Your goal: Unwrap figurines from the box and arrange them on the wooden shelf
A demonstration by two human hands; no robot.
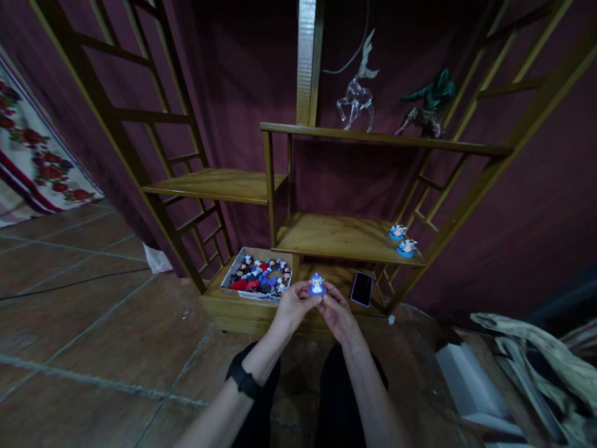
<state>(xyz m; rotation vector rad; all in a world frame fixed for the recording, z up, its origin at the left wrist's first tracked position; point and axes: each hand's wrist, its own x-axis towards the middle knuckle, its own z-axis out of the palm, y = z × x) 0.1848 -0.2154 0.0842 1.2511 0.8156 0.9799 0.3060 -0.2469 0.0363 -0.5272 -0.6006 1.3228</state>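
Between my two hands is a small figurine with purple hair, a white body and a purple base, held upright. My left hand pinches its base from the left, and my right hand grips the base from the right. Just left of my hands, a shallow cardboard box on the bottom shelf holds several little figurines in red, black, blue and white. Two figurines on blue bases, one behind the other, stand at the right end of the middle shelf.
A phone lies on the bottom shelf right of my hands. The wooden middle shelf overhangs it. On the top shelf stand a clear deer figure and a dark green statue. A white box rests on the floor at right.
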